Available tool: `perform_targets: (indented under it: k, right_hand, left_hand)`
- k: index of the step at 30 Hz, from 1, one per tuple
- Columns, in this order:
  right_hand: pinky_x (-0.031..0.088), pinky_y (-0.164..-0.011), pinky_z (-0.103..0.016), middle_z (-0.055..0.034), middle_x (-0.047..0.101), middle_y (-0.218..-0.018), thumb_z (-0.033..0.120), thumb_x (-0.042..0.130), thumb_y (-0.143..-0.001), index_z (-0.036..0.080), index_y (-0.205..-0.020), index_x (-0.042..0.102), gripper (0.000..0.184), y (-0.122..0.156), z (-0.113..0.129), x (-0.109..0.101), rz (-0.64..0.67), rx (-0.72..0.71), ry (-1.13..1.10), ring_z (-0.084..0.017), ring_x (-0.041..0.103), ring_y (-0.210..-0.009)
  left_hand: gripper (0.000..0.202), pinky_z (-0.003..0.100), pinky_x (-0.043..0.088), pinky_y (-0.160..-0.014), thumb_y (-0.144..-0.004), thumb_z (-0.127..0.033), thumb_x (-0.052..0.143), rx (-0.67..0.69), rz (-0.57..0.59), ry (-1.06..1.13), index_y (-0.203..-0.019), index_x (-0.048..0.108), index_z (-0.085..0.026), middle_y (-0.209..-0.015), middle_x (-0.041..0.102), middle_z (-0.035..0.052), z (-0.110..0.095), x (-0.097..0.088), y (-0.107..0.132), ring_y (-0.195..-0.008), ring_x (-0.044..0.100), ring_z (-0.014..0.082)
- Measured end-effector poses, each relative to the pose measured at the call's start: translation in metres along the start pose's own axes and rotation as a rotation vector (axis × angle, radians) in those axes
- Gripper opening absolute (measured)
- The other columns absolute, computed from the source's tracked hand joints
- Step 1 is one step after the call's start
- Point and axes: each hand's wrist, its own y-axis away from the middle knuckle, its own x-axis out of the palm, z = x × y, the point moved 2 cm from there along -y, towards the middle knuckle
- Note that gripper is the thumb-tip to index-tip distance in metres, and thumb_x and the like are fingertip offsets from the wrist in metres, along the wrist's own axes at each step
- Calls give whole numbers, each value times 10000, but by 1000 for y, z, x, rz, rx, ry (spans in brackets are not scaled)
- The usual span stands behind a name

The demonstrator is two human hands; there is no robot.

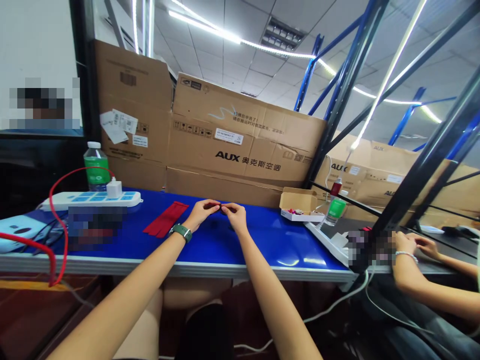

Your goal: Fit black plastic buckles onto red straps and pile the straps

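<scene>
Above the blue tabletop, my left hand and my right hand meet fingertip to fingertip. Both are closed in a pinch. A tiny dark thing shows between the fingertips, too small to name. On my left wrist is a green-banded watch. Flat red fabric strips lie side by side on the table, just left of my left hand and apart from it.
At the left stand a white power strip with a charger, a water bottle and a red cable. An open small box holds small pinkish pieces at right. Cardboard walls the back. A co-worker's hands are at far right.
</scene>
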Motion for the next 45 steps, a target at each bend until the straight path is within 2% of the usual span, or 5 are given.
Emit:
perform_targets:
  k: [14,20,29,35,45]
  right_hand:
    - [578,-812,-343,-48,782,-884,458,743,-754,212,-805,756,252,4,18,-4,21,-73,47,-242,731,-837]
    - [587,-763,-330,-45,765,-849,427,777,-710,204,-841,705,268,1,9,0,10,-58,-57,-226,729,-797]
    - [588,-798,-329,-42,758,-863,452,790,-689,219,-825,666,297,1,11,-3,-88,-86,27,-220,721,-829]
    - [581,-807,-322,-18,761,-859,438,751,-742,240,-816,669,226,2,10,-4,-48,-112,117,-210,723,-822]
    - [535,-926,-329,-37,729,-1071,289,714,-752,250,-1093,600,362,7,23,6,106,-265,260,-202,691,-1001]
  left_hand:
    - [564,392,523,-926,-659,-424,874,-28,47,51,-1112,639,-182,-1027,759,112,-2,-4,4,-1001,711,258]
    - [373,335,516,-850,-772,-475,759,33,33,-40,-987,711,-174,-1007,750,92,0,-4,-2,-929,694,235]
    - [255,320,502,-795,-716,-431,788,178,-175,-320,-815,770,-196,-907,728,86,3,-11,-5,-814,653,218]
    - [261,346,492,-831,-715,-452,783,80,-4,-229,-808,785,-208,-863,762,74,3,-6,-5,-823,667,249]
    - [236,302,481,-685,-666,-409,767,-42,-52,-146,-704,760,-176,-703,729,45,4,-6,-4,-673,633,202]
